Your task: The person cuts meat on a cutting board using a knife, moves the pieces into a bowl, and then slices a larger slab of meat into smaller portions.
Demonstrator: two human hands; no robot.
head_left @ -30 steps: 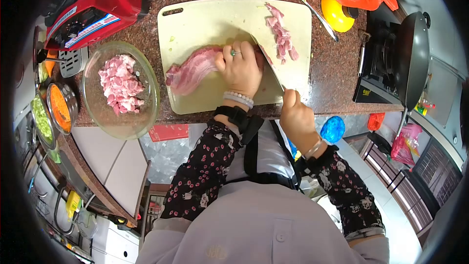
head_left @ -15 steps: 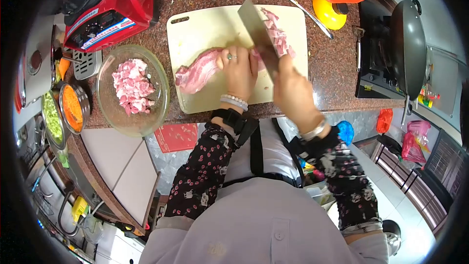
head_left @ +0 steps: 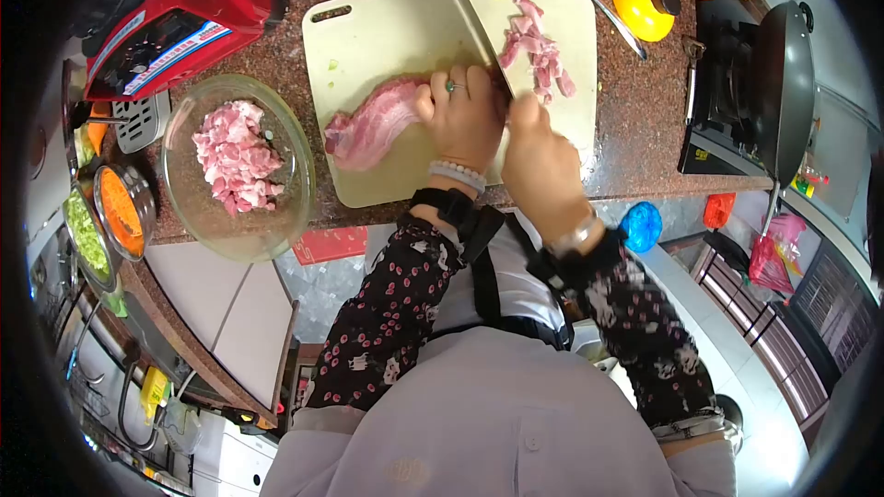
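Right hand: the right hand is closed around the handle of a cleaver, blade edge down on the board just right of the left knuckles.
Left hand: the left hand lies curled, fingers pressing down on the pork slab at its right end, beside the blade.
Pork slab: long raw strip lying across the cutting board, stretching left from under the left hand. It looks soft, wet and slippery; best pinned from above near the cut.
Cut slices: pork slices lie right of the blade, apart from the slab.
Further left: glass bowl of diced meat on the brown stone surface.
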